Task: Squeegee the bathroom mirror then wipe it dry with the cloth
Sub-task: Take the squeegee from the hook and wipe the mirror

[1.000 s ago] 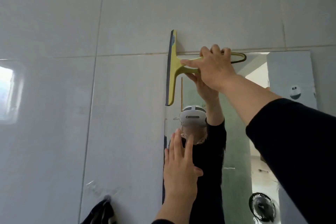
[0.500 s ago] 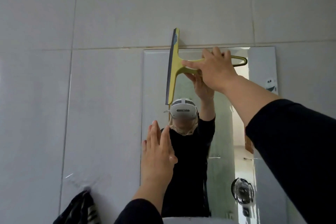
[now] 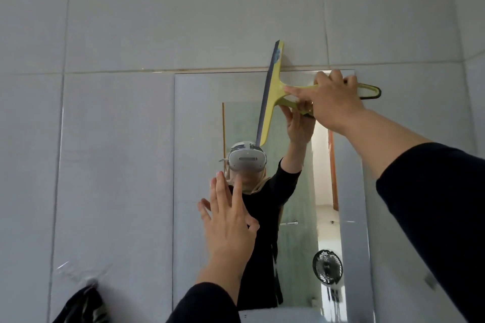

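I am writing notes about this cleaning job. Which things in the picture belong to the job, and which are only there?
Belong to the job:
- mirror
- yellow squeegee, held by the right hand
- left hand, open, near the glass

Only there:
- tiled wall
- dark fabric hanging at lower left; possibly the drying cloth, unclear
- fan, only a reflection

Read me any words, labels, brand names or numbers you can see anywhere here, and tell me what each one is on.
None can be read.
Yellow-green plastic squeegee: a blue mark near the blade's top end, too blurred to read.
White headset reflected in the rectangular wall mirror: no readable marking.
Grey wall tiles: no text.
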